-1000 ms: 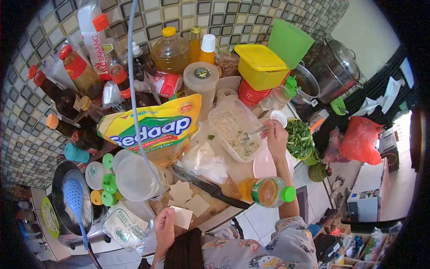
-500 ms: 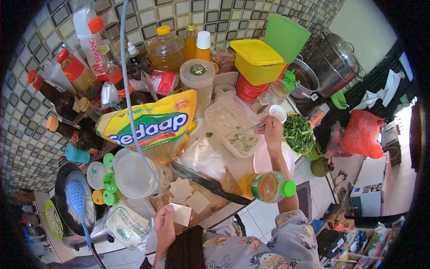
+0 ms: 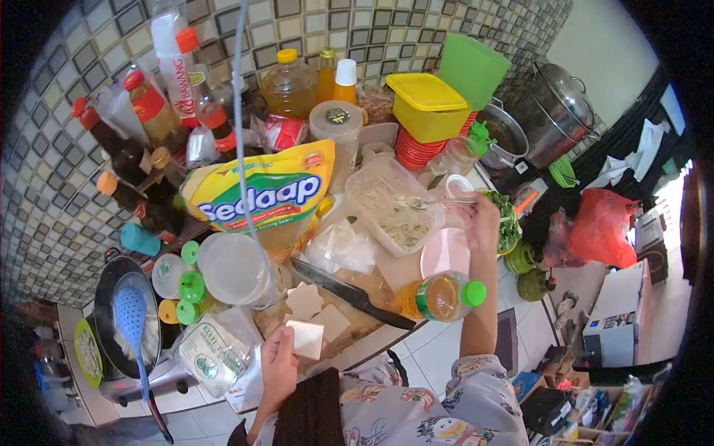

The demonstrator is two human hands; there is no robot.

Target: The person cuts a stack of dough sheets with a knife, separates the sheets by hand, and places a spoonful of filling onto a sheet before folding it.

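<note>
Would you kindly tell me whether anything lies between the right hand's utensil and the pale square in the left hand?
Yes: in this view, the open container and the knife lie between the utensil in the right hand and the pale square in the left hand.

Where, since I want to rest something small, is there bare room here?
Two small patches: the brown board between the pale squares and the knife, and the pale surface between the food tub and the knife. Along the tiled wall it is crowded with bottles.
</note>
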